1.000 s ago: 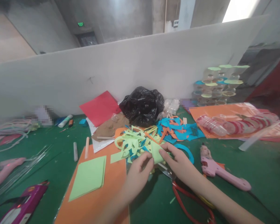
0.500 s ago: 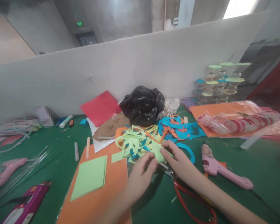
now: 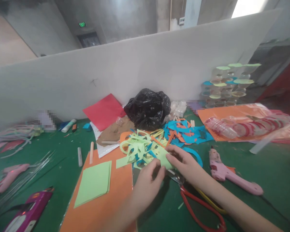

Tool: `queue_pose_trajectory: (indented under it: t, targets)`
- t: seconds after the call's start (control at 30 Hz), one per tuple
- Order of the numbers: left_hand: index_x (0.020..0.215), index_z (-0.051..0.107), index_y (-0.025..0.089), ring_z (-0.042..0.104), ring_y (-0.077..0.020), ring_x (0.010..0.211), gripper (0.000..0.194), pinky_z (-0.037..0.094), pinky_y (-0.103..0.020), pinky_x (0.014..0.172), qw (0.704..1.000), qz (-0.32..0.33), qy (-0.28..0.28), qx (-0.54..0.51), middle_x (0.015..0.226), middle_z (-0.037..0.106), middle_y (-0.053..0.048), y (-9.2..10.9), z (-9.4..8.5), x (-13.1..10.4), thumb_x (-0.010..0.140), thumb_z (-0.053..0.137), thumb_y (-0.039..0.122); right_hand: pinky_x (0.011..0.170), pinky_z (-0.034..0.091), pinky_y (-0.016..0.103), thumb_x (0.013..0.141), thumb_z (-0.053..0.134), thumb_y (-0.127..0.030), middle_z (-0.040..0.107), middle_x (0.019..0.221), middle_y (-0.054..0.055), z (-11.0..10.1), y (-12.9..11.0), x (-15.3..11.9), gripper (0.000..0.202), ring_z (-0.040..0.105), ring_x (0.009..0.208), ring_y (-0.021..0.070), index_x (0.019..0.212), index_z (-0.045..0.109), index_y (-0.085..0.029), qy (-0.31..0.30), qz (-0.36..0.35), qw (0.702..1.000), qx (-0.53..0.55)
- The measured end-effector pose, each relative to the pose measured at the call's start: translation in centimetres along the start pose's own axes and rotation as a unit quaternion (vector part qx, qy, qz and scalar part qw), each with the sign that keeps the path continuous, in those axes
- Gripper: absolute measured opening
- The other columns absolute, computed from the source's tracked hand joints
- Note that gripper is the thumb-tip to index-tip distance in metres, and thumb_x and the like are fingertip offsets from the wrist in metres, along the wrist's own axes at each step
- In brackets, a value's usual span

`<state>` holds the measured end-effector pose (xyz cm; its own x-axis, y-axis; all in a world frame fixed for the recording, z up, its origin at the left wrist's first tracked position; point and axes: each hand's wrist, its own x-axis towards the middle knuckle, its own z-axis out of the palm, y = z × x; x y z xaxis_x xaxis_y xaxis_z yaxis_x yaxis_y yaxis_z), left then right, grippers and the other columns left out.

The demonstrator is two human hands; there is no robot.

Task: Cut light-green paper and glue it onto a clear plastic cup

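Between my two hands is a small piece of light green paper (image 3: 164, 158). My left hand (image 3: 151, 176) pinches its lower left edge, while my right hand (image 3: 183, 161) grips it from the right with thumb and fingers. Just beneath my right hand lie scissors with red handles (image 3: 198, 206), their blades partly covered by the paper and hand. Beyond my fingertips spreads a heap of green and yellow paper scraps (image 3: 137, 145). To the left, a stack of light green sheets (image 3: 94, 183) rests on an orange sheet (image 3: 116, 196).
Blue and orange scraps (image 3: 186, 132) lie behind my right hand. A pink glue gun (image 3: 227, 177) sits at right, another pink glue gun (image 3: 11, 175) at left. Further back are a black plastic bag (image 3: 148, 109), a red sheet (image 3: 103, 112) and a plastic bottle tube (image 3: 253, 125) against a white partition (image 3: 111, 71).
Both hands stay at nearly the same spot, still on the green paper. The paper looks turned a little flatter toward the camera.
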<state>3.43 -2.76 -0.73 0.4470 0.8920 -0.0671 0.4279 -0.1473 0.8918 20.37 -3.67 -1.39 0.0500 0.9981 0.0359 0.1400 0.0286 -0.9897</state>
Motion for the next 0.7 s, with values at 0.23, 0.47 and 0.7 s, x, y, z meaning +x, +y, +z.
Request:
queue_pose_trajectory:
  t: [0.23, 0.47, 0.7]
  targets:
    - [0.072, 0.048, 0.022, 0.047, -0.0153, 0.066, 0.031, 0.036, -0.026, 0.063, 1.000, 0.005, 0.003, -0.012, 0.069, 0.055, 0.001, 0.31, 0.00, -0.08, 0.093, 0.048, 0.044, 0.060, 0.046, 0.027, 0.083, 0.059, -0.049, 0.051, 0.071, -0.003, -0.09, 0.01, 0.24, 0.027, 0.050, 0.064, 0.0129, 0.084, 0.055, -0.022, -0.014, -0.010, 0.999, 0.036]
    - [0.076, 0.047, 0.022, 0.047, -0.0150, 0.070, 0.029, 0.036, -0.026, 0.066, 1.000, -0.010, -0.008, -0.019, 0.073, 0.054, 0.002, -0.14, 0.17, 0.18, 0.094, 0.048, 0.045, 0.063, 0.044, 0.028, 0.082, 0.059, -0.046, 0.049, 0.074, -0.004, -0.03, 0.32, 0.23, 0.025, 0.047, 0.067, 0.0127, 0.088, 0.054, -0.022, -0.018, 0.003, 0.998, 0.068]
    - [0.076, 0.046, 0.022, 0.046, -0.0146, 0.070, 0.030, 0.035, -0.026, 0.065, 0.999, -0.019, -0.017, -0.029, 0.074, 0.053, 0.002, 0.10, 0.12, 0.09, 0.095, 0.047, 0.045, 0.065, 0.042, 0.028, 0.081, 0.058, -0.044, 0.048, 0.075, -0.004, -0.14, 0.61, 0.33, 0.023, 0.047, 0.069, 0.0133, 0.088, 0.053, -0.022, -0.021, 0.007, 0.997, 0.067]
